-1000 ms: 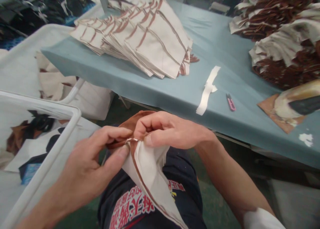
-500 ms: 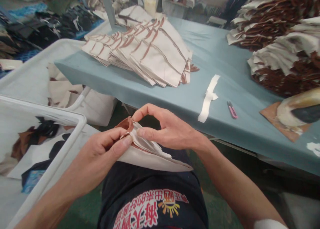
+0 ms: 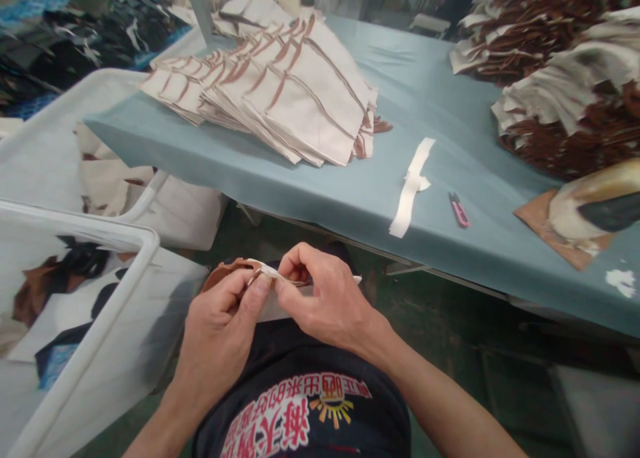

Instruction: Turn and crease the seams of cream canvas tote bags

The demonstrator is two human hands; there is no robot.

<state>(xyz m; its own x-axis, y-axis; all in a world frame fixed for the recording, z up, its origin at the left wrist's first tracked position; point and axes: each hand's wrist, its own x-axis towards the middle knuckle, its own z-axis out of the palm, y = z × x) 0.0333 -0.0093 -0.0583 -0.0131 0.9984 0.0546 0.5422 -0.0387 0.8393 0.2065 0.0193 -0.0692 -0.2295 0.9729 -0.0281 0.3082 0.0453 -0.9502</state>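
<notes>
A small cream fabric piece with brown trim [image 3: 227, 273] lies over my lap, pinched from both sides. My left hand [image 3: 220, 328] closes thumb and fingers on its near edge. My right hand [image 3: 320, 301] pinches the same edge just to the right, fingers curled. Both hands sit low, in front of the blue table's [image 3: 320, 178] near edge. Most of the piece is hidden under my hands.
A fanned stack of cream pieces [image 3: 280, 88] lies on the table's left. A white fabric strip [image 3: 411, 186] and a pink thread snip [image 3: 459, 210] lie near the front edge. Brown-and-cream heaps [image 3: 565, 71] fill the right. White bins [image 3: 75, 258] with scraps stand at my left.
The fabric piece went from hanging down between my hands to lying folded flat on my lap. Both hands dropped lower and drew closer together.
</notes>
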